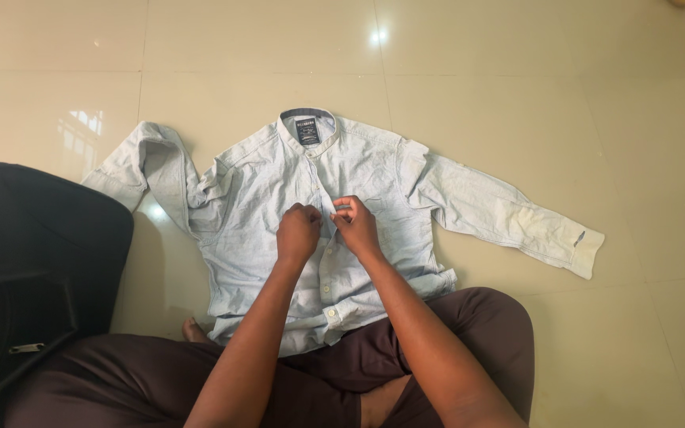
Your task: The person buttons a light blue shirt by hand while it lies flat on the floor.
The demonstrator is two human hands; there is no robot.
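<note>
A pale blue long-sleeved shirt (263, 190) lies front up on the tiled floor, collar away from me, its hem resting on my crossed legs. My left hand (298, 232) pinches the left edge of the button placket at chest height. My right hand (356, 224) pinches the other edge right beside it. The two hands almost touch over the front opening. The left sleeve (146, 165) is bent and crumpled. The right sleeve (517, 218) stretches out flat toward the right.
A black bag (33, 254) with a zipper stands on the floor at my left, close to the crumpled sleeve. My legs in dark brown trousers (469, 333) are folded in front. Glossy cream floor tiles (556, 103) surround the shirt.
</note>
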